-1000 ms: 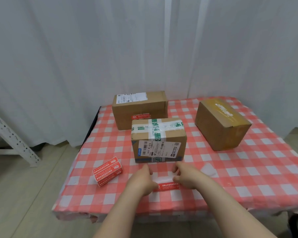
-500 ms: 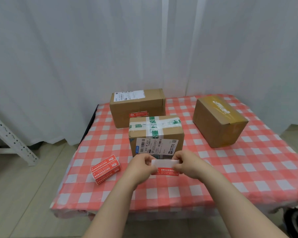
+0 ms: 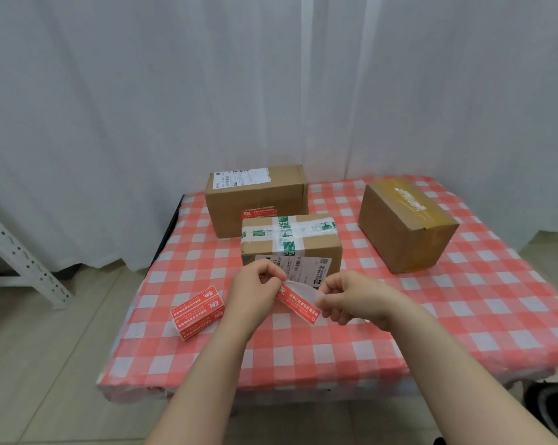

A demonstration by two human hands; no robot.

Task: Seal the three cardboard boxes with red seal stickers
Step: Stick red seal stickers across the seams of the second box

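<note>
- The taped box [image 3: 290, 242] sits just beyond both hands, about equally near each, long side running left to right.
- The red seal sticker [image 3: 298, 304] slants between the hands, in front of it.
- Left hand [image 3: 255, 292], fingers curled, pinches the sticker's upper end.
- Right hand [image 3: 354, 297] pinches the pale backing [image 3: 305, 289].

Cloth [image 3: 464, 316] on worktop: red-and-white check. Boxes plain brown card. Back box [image 3: 258, 200]: white label, black print; red seal [image 3: 258, 213], white lettering. Middle box [image 3: 319, 248]: white tape printed green. Right box [image 3: 399, 239]: yellow-brown tape. Sticker [image 3: 298, 303] red, white lettering; backing [image 3: 303, 289] pale white. Stack [image 3: 197, 313] red. Curtain [image 3: 271, 75] white. Floor [image 3: 46, 348] beige.
</note>
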